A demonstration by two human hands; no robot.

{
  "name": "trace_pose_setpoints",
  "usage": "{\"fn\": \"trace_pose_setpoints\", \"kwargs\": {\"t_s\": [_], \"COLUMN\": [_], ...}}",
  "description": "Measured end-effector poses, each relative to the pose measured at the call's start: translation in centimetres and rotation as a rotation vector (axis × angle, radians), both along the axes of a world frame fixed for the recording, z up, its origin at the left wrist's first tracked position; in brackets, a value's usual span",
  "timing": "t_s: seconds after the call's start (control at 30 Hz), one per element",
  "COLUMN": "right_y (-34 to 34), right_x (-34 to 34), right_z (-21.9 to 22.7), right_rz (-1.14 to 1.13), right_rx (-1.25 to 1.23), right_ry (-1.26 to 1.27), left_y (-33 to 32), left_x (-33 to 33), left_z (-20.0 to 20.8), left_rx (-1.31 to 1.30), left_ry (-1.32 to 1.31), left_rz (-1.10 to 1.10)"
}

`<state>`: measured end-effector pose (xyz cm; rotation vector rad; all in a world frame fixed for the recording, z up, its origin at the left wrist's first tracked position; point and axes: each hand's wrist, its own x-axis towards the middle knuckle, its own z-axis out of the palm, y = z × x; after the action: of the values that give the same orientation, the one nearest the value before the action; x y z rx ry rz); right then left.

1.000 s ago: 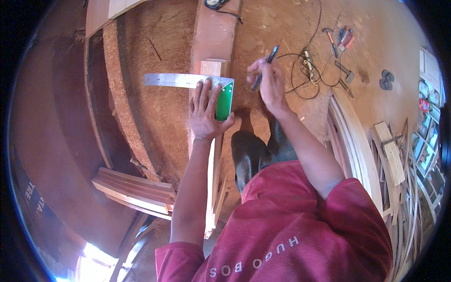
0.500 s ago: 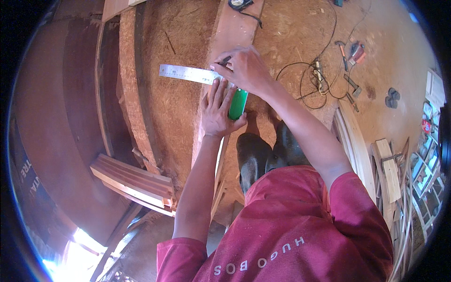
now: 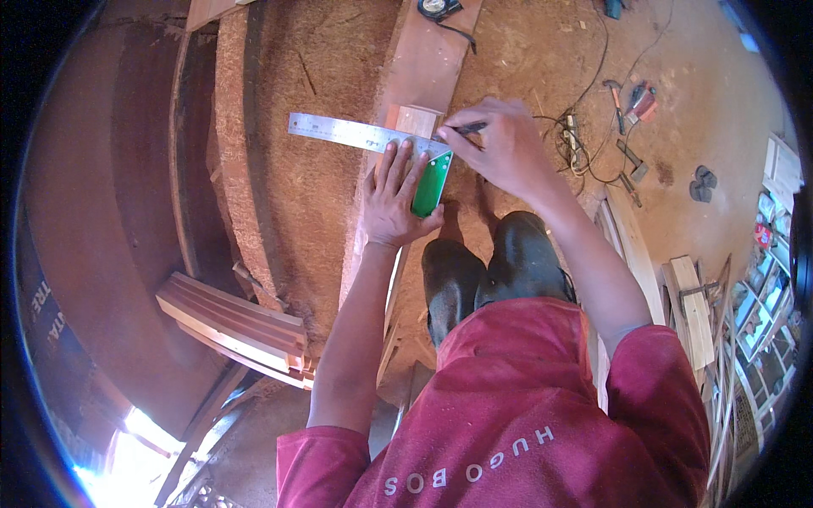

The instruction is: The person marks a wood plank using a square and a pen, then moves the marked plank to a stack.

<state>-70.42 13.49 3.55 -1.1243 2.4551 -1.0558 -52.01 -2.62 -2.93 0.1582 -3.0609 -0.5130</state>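
A try square with a metal blade [image 3: 334, 129] and a green handle [image 3: 430, 188] lies across a narrow piece of wood [image 3: 415, 116]. My left hand [image 3: 394, 203] holds the square down against the wood. Its fingers stretch over the joint of blade and handle, the thumb at the handle's lower end. In my right hand [image 3: 508, 152] is a slim dark pencil [image 3: 471, 128], pinched between fingers and thumb. Its tip is close to the right end of the blade, by the wood's right edge. Whether the tip touches the wood I cannot tell.
A tape measure [image 3: 439, 8] sits on the wider board [image 3: 428, 63] beyond. Right of it lie a hammer [image 3: 615, 100], a red power tool [image 3: 643, 103] and a tangled cable [image 3: 576, 152]. Stacked timber pieces [image 3: 233, 326] stand at left; more wood strips [image 3: 694, 317] lie at right.
My right hand has moved right with the pencil, from above the blade to its right end, uncovering the wood's pale end. My left hand and the try square have stayed in place.
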Motion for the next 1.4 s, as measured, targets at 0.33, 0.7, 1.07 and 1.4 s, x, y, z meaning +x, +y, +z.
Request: {"fn": "trace_pose_setpoints", "kwargs": {"t_s": [0.33, 0.7, 1.07, 1.4], "right_y": [-5.4, 11.3, 14.8, 9.2], "right_x": [-0.1, 1.0, 4.3, 5.1], "right_z": [-4.1, -0.3, -0.5, 0.6], "right_rz": [0.087, -0.313, -0.505, -0.348], "right_rx": [-0.110, 0.003, -0.180, -0.180], "right_ry": [-0.010, -0.185, -0.359, -0.437], "left_y": [0.9, 0.8, 2.6, 3.0], "left_x": [-0.3, -0.2, 0.3, 12.5], "left_z": [-0.7, 0.1, 1.8, 7.4], "left_rx": [0.034, 0.036, -0.043, 1.050], "left_ry": [0.015, -0.002, -0.025, 0.601], "left_rz": [-0.009, -0.002, 0.065, 1.106]}}
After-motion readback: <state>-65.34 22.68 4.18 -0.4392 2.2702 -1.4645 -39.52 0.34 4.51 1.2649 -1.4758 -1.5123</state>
